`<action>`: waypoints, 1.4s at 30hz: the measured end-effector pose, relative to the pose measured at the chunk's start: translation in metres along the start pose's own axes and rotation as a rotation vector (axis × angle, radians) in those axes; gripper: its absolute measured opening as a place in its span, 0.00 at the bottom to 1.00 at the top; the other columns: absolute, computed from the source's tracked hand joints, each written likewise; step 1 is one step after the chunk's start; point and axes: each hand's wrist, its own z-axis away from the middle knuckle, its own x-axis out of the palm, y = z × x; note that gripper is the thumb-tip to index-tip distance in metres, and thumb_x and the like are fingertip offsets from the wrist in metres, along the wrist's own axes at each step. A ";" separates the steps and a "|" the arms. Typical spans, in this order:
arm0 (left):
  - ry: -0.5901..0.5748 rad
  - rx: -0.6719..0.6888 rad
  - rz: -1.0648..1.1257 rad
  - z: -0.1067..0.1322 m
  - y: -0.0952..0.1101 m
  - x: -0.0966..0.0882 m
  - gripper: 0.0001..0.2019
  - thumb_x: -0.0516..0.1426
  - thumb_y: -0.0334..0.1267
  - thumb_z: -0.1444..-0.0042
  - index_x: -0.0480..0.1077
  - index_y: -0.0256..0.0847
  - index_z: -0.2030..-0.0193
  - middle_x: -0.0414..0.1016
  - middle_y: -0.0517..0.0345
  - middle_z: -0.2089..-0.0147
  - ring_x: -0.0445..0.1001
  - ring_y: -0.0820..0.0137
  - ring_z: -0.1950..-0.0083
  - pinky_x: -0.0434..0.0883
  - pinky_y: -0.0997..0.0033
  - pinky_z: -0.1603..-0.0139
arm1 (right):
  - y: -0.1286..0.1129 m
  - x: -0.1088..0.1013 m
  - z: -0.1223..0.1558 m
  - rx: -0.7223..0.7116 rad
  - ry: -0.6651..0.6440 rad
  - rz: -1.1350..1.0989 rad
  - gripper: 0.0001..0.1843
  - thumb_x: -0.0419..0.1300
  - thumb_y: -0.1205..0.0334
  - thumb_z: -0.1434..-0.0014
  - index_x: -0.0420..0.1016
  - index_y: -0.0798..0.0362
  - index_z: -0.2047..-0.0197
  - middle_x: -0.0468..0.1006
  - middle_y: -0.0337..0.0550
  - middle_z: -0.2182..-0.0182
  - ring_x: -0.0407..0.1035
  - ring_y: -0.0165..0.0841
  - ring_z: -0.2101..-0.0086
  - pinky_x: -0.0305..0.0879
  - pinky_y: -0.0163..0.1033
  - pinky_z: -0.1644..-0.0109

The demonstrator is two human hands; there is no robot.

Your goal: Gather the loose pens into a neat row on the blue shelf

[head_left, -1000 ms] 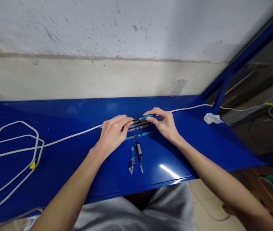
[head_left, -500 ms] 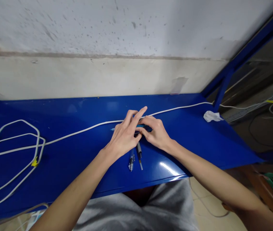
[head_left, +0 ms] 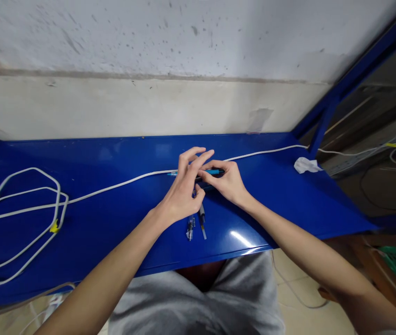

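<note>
From my remote feed, I take the blue-barrelled pen (head_left: 212,172) as my landmark; it lies across the blue metal surface (head_left: 271,204). Far left of the pen sits a looped white cable (head_left: 20,218) with a yellow tag (head_left: 55,227), and its run passes just behind the pen. Beside the pen's middle, the left hand (head_left: 184,190) is released, its fingers spread and raised. The right hand (head_left: 226,184) grasps the pen's right end, pinching it between thumb and fingers. Just below the pen lie a clear pen barrel (head_left: 191,228) and a dark pen (head_left: 202,221). Far right of the pen rests a crumpled white tissue (head_left: 306,165).
</note>
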 end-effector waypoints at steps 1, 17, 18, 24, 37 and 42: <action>0.016 0.002 -0.017 -0.001 -0.001 -0.003 0.42 0.52 0.22 0.45 0.49 0.52 0.25 0.53 0.46 0.28 0.62 0.59 0.30 0.72 0.53 0.34 | -0.001 -0.001 -0.001 0.001 0.014 -0.012 0.12 0.69 0.52 0.41 0.84 0.53 0.63 0.85 0.42 0.67 0.77 0.34 0.68 0.73 0.38 0.61; 0.065 -0.105 -0.301 -0.003 -0.032 -0.019 0.06 0.57 0.42 0.32 0.73 0.44 0.56 0.78 0.52 0.50 0.69 0.57 0.40 0.64 0.53 0.37 | 0.005 -0.017 -0.005 0.001 0.019 0.176 0.32 0.59 0.37 0.34 0.73 0.54 0.80 0.67 0.36 0.85 0.60 0.27 0.80 0.57 0.36 0.73; 0.060 -0.115 -0.294 -0.003 -0.031 -0.018 0.06 0.57 0.41 0.32 0.72 0.44 0.56 0.78 0.52 0.51 0.69 0.58 0.41 0.64 0.54 0.38 | 0.004 -0.016 -0.003 -0.023 0.028 0.245 0.35 0.56 0.37 0.32 0.70 0.54 0.82 0.64 0.35 0.85 0.58 0.26 0.80 0.55 0.37 0.73; 0.050 -0.154 -0.260 -0.003 -0.030 -0.017 0.09 0.57 0.43 0.32 0.73 0.43 0.50 0.79 0.53 0.55 0.71 0.61 0.48 0.67 0.59 0.45 | 0.003 -0.017 -0.004 -0.126 0.095 0.294 0.25 0.61 0.39 0.35 0.78 0.52 0.70 0.75 0.39 0.74 0.65 0.30 0.73 0.59 0.37 0.68; 0.030 -0.108 -0.240 -0.004 -0.029 -0.017 0.07 0.58 0.41 0.32 0.78 0.44 0.55 0.81 0.54 0.58 0.70 0.60 0.49 0.66 0.57 0.45 | 0.005 -0.015 -0.003 0.010 0.079 0.161 0.30 0.58 0.38 0.34 0.72 0.53 0.78 0.64 0.35 0.84 0.57 0.27 0.80 0.54 0.37 0.74; 0.063 -0.126 -0.241 -0.003 -0.034 -0.017 0.11 0.58 0.45 0.32 0.79 0.44 0.52 0.81 0.54 0.58 0.71 0.61 0.50 0.66 0.57 0.47 | 0.004 -0.017 -0.007 -0.010 0.095 0.020 0.18 0.67 0.43 0.39 0.78 0.50 0.62 0.75 0.38 0.73 0.66 0.29 0.75 0.63 0.36 0.72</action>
